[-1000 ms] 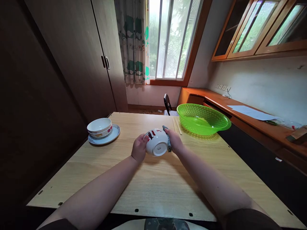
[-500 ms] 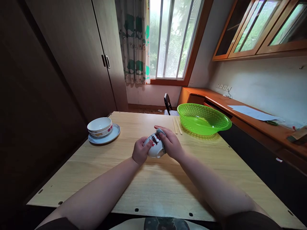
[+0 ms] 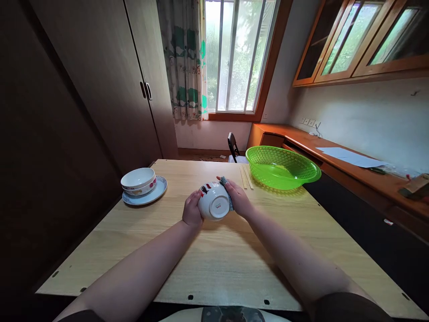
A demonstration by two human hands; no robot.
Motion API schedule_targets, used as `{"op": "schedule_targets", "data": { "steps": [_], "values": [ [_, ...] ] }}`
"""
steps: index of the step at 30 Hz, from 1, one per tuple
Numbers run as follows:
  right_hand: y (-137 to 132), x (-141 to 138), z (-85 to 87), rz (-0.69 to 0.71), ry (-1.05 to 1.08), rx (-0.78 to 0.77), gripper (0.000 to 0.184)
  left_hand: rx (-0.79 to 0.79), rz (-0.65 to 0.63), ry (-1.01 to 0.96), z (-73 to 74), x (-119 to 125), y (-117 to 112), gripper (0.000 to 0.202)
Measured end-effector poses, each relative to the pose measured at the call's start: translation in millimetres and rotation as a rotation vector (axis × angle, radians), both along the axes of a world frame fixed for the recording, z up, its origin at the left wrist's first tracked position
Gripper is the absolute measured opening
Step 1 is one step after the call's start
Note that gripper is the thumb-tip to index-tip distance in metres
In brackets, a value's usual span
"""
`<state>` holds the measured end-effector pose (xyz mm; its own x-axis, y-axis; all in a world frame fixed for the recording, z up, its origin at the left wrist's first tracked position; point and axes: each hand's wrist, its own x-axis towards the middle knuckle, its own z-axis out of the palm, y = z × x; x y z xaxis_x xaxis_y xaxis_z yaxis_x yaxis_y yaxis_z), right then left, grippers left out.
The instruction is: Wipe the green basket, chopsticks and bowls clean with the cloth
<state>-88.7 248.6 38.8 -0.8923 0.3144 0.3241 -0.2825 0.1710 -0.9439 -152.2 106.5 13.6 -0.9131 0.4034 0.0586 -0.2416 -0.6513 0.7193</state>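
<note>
While tipped on side just above desk [image 3: 214,264], base toward camera: bowl [image 3: 213,206] gripped at rim by left hand [image 3: 191,213] fingers; right hand [image 3: 238,202] fingers closed on cloth [image 3: 224,182] against wall. Probably stiff, slippery, breakable; safest hold at rim.

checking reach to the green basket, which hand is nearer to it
Right. The right hand, holding a cloth, is left of the green basket; the left hand is farther left, beyond the bowl.

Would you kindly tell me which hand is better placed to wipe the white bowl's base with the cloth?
Probably the right. The right hand presses the grey cloth against the side of the white bowl, beside its base that faces the camera, while the left hand grips the opposite side.
</note>
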Motion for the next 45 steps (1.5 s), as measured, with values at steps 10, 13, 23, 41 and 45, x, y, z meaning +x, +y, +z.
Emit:
{"op": "schedule_targets", "data": {
  "steps": [10, 13, 23, 41, 45],
  "values": [
    [-8, 6, -13.1, -0.150, 0.115, 0.450, 0.063, 0.189, -0.063, -0.222, 12.0, -8, 0, 0.029],
    [-16, 11, -14.9, -0.168, 0.198, 0.634, 0.063, 0.180, -0.043, -0.275, 12.2, -10, -1, 0.028],
    [-26, 23, -6.5, -0.102, 0.295, 1.146, 0.053, 0.152, -0.188, -0.348, 8.3, -5, -1, 0.031],
    [-37, 19, 5.1, -0.056, 0.121, 1.055, 0.044, -0.148, 0.054, -0.044, -12.3, 12, 6, 0.019],
    [-20, 13, 9.6, -0.084, 0.072, 0.873, 0.040, -0.176, 0.019, 0.058, -4.4, 17, 3, 0.021]
  ]
}}
